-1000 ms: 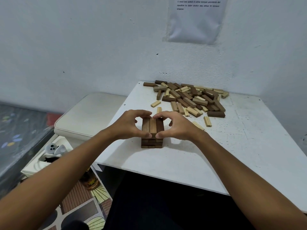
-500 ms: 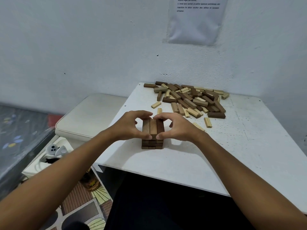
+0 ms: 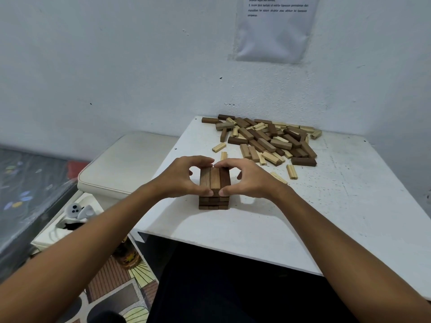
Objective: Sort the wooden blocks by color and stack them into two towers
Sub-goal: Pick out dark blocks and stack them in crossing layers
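The paper sheet (image 3: pixel 275 29) on the wall above the table (image 3: pixel 349 206) carries small printed lines, too blurred to read reliably.

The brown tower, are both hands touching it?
Touching. The head view shows the left hand and the right hand pinching the top layer of the brown tower from both sides.

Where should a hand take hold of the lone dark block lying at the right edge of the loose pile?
Probably across the long sides of the dark block, near its middle, coming from above. It lies flat on the white table with its near side and right end clear. The pile crowds its far side, so a sideways approach looks awkward.
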`<state>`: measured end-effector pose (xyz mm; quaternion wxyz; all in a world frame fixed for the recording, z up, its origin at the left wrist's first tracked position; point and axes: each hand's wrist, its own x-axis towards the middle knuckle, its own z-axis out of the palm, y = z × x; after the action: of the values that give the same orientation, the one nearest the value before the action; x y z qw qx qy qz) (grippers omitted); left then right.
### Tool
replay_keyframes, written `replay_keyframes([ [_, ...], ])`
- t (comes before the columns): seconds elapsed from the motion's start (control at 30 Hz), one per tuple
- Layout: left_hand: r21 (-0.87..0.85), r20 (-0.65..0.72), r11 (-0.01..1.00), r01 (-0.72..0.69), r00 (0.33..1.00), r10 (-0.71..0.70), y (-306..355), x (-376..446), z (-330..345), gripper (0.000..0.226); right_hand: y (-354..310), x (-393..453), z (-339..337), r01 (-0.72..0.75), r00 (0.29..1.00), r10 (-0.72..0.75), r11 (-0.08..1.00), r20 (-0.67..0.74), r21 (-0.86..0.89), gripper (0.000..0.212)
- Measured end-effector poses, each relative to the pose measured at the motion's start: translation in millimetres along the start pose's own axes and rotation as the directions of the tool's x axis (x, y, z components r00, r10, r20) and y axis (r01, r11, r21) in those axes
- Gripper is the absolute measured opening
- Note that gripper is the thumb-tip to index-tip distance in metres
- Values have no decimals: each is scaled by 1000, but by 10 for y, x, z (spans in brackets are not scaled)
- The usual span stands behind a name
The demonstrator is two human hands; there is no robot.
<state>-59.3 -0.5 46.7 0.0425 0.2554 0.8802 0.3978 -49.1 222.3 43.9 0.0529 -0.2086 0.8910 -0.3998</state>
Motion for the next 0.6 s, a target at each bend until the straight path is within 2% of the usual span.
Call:
replay_keyframes([
  [0.27,0,-13,1000,-12,1000,12,17,-11,-19,92,-12,-23,-33,1,1000,-1,1000,7,-1,69],
  [0.47,-63,-79,997,-41,996,36,152,132,-125,55,-22,-87,-236,-25,999,27,999,-43,47,64],
  [0.53,-81,-72,996,-46,997,41,203,249,-145,35,18,-100,-340,-44,994,50,996,-92,71,57],
  [0.6,-70,-64,996,-58,997,53,225,389,-151,31,92,-114,-445,-58,988,71,994,-140,97,47],
])
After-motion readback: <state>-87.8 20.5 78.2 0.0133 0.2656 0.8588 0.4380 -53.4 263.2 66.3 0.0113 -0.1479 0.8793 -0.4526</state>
